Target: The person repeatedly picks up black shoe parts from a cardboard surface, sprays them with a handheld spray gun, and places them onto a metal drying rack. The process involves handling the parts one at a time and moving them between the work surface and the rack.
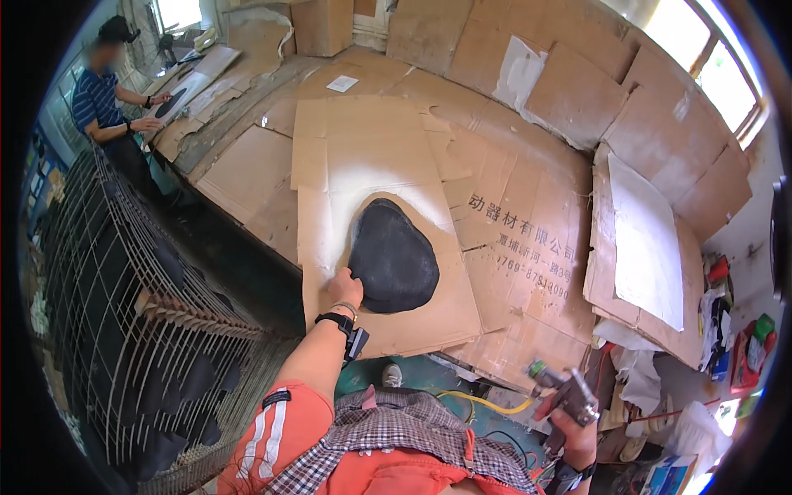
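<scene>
A flat black piece [394, 256], rounded and wider toward me, lies on a brown cardboard sheet [330, 132] with whitish spray marks around the piece. My left hand [346, 289] is closed at its lower left edge, fingers pinching the rim. At the lower right, my right hand [571, 429] grips a metal spray gun [579, 399] away from the piece. The finger position on its trigger is hard to make out. A yellow hose [487, 404] runs near the gun.
Left of me stands a wire rack [124, 280] holding several black pieces. At the far left, a person [107, 107] works at the same bench over another black piece [171, 102]. A cardboard panel with a white sheet [648, 247] leans on the right, beside cluttered bags.
</scene>
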The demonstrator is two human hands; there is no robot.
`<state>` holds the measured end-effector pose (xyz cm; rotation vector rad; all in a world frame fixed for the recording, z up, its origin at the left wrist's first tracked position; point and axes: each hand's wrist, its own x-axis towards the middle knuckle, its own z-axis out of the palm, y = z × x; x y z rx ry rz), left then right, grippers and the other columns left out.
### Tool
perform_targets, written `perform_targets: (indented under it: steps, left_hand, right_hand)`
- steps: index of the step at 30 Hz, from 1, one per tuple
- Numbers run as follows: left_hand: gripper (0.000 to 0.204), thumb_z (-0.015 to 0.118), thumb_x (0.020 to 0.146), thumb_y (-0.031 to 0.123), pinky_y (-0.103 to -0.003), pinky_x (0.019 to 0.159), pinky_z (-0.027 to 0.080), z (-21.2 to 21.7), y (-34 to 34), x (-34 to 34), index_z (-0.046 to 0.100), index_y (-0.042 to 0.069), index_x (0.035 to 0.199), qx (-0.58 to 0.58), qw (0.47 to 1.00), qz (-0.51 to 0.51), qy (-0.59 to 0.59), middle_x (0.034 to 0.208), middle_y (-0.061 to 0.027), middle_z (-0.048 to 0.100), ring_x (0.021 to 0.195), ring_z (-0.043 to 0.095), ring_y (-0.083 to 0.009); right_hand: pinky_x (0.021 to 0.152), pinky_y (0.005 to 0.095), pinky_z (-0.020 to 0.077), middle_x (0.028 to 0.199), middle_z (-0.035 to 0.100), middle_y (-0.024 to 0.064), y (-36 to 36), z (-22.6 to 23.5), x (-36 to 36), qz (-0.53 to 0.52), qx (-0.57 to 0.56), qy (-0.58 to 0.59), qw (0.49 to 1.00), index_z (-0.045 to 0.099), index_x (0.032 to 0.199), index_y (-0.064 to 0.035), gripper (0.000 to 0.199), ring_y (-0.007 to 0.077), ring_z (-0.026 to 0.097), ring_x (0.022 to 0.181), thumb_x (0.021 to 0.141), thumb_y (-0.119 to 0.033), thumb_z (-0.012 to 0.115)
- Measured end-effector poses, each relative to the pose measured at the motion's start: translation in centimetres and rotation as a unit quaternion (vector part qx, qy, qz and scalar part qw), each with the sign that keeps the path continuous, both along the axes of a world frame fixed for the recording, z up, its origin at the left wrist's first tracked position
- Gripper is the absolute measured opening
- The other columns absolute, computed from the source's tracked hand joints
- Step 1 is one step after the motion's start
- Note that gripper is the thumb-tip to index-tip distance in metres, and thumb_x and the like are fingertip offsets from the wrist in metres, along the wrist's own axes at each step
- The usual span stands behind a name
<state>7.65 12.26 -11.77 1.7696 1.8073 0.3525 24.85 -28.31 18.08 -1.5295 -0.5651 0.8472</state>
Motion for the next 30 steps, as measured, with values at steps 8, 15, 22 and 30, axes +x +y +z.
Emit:
perform_targets:
  steps: [8,15,22,30]
  left_hand:
    - [0.011,0.064,0.077,0.010,-0.038,0.073,0.051,5.8,0.1,2.4,0.063,0.004,0.086,0.010,0.985,-0.012,-0.172,0.087,-0.0114,0.065,0.082,0.063,-0.0255]
    - [0.007,0.061,0.081,0.004,-0.032,0.066,0.050,11.2,4.2,8.0,0.056,0.009,0.080,-0.273,0.612,0.050,-0.740,0.080,-0.0019,0.059,0.074,0.058,-0.0153]
    - [0.006,0.058,0.086,0.006,-0.038,0.072,0.055,24.4,2.3,4.1,0.054,0.010,0.088,-0.186,0.541,-0.002,-0.820,0.081,-0.0022,0.060,0.076,0.061,-0.0160]
    - [0.007,0.056,0.086,0.011,-0.035,0.075,0.050,33.8,3.0,-7.7,0.060,0.006,0.087,-0.061,0.519,0.038,-0.852,0.083,-0.0041,0.064,0.074,0.059,-0.0170]
  right_hand:
    - [0.073,0.0323,0.0495,0.083,0.064,0.0130,1.5,-1.3,0.5,-0.012,-0.001,0.009,1.000,0.052,0.115,0.0063,0.051,0.0207,0.063,0.078,0.074,-0.016,0.072]
    - [0.078,0.0335,0.0485,0.084,0.064,0.0110,3.6,-2.8,0.6,0.000,-0.013,0.003,1.000,0.055,0.114,0.0046,0.043,0.0205,0.063,0.079,0.075,-0.011,0.064]
    - [0.079,0.0337,0.0493,0.089,0.063,0.0107,5.7,-3.0,1.4,0.048,-0.014,0.043,0.998,0.051,0.116,0.0039,0.045,0.0204,0.062,0.082,0.074,-0.005,0.066]
    - [0.077,0.0351,0.0478,0.086,0.063,0.0119,9.5,-3.9,0.2,0.142,0.017,-0.003,0.990,0.050,0.116,0.0031,0.045,0.0216,0.061,0.078,0.075,-0.010,0.063]
